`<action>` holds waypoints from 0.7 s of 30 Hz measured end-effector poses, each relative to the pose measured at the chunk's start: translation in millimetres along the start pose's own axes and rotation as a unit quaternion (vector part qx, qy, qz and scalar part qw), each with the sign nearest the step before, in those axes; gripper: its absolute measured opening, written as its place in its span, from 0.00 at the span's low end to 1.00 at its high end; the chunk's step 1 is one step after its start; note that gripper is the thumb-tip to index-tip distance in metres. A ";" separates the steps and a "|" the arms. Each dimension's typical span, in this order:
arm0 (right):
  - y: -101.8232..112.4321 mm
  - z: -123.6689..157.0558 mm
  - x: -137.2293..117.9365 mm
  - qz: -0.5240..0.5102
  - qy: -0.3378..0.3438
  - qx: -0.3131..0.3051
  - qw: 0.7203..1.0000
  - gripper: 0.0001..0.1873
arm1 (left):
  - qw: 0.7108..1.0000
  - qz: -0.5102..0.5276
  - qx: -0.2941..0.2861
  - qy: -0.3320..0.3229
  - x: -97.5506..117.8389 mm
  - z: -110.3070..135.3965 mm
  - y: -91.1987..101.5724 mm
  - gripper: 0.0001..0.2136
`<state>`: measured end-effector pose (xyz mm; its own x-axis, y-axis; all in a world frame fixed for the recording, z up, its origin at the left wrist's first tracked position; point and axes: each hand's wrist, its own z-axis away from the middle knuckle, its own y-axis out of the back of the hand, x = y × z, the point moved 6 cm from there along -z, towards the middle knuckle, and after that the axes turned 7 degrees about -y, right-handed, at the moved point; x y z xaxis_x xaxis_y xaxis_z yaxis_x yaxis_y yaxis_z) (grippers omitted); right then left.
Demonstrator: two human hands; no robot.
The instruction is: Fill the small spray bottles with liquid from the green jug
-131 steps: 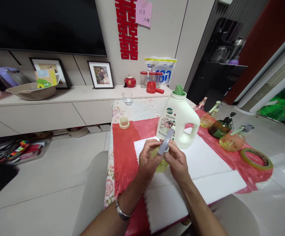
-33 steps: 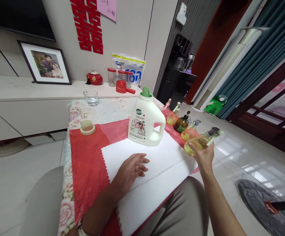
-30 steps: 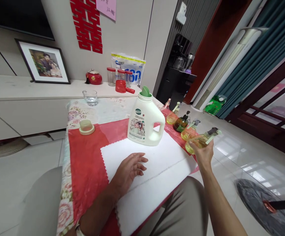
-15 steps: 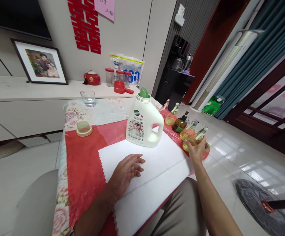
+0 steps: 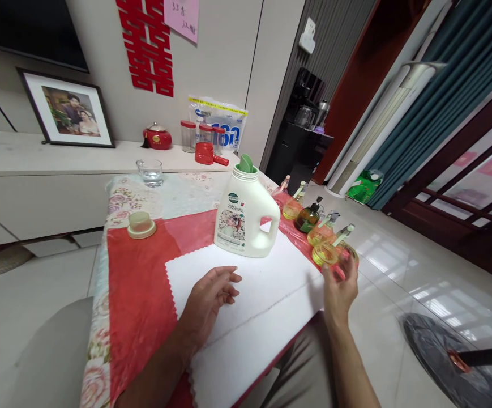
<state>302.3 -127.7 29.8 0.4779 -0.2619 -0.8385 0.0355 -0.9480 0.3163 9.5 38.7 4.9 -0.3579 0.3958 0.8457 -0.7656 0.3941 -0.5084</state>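
The pump bottle [image 5: 324,254] stands at the near end of a row on the red plastic sheet [image 5: 139,283], just beyond my right hand [image 5: 339,275]. That hand is empty, thumb and fingers spread and loosely curved, with the thumb close by the lower part of the bottle; I cannot tell whether it brushes it. Next along the row, farther from me, come another yellow bottle [image 5: 319,233], a dark bottle [image 5: 307,220] and more bottles behind.

My left hand [image 5: 212,292] is open too, fingers a little bent, over the white mat [image 5: 271,317], well apart from the bottle and holding nothing. The big white jug [image 5: 246,226] stands upright between my hands and farther off, a green spout in its neck; its cap [image 5: 141,225] sits on the red plastic to the left.

Half a second ago my right hand was wrapped round that bottle; now it has let go and drawn back toward me, and the bottle stays in the row. A few seconds ago I had it in both hands in front of the jug. The jug and cap have not changed places.
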 end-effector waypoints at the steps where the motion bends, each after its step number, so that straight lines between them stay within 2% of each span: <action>1: -5.0 15.0 -6.8 -0.016 0.004 -0.023 1.000 0.41 | 1.000 -0.005 0.009 -0.005 1.5 0.1 0.8 0.21; 4: -32.5 59.2 -36.4 -0.057 0.020 -0.136 0.989 0.34 | 0.999 -0.014 0.026 -0.021 4.3 -0.7 3.5 0.21; 6: -56.3 84.5 -62.1 -0.080 0.040 -0.235 0.968 0.28 | 0.999 -0.013 0.038 -0.032 5.6 -1.8 7.0 0.21; 9: -90.8 112.5 -101.0 -0.108 0.068 -0.378 0.917 0.23 | 0.996 -0.003 0.063 -0.057 9.4 -4.5 15.6 0.19; 12: -118.1 128.9 -131.2 -0.119 0.087 -0.483 0.863 0.20 | 0.992 0.011 0.082 -0.092 15.1 -7.8 25.1 0.19; 15: -135.5 135.4 -145.5 -0.118 0.085 -0.523 0.840 0.19 | 0.987 0.007 0.107 -0.121 19.8 -11.2 34.6 0.18; 21: -147.2 135.8 -138.7 -0.117 0.042 -0.506 0.854 0.25 | 0.965 -0.150 0.157 -0.147 33.8 -11.7 43.3 0.21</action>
<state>111.6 23.6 39.2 0.4137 -0.0333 -0.9098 0.8579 -0.3202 0.4019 -29.5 78.9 9.6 -0.1962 0.0326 0.9800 -0.9659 0.1656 -0.1989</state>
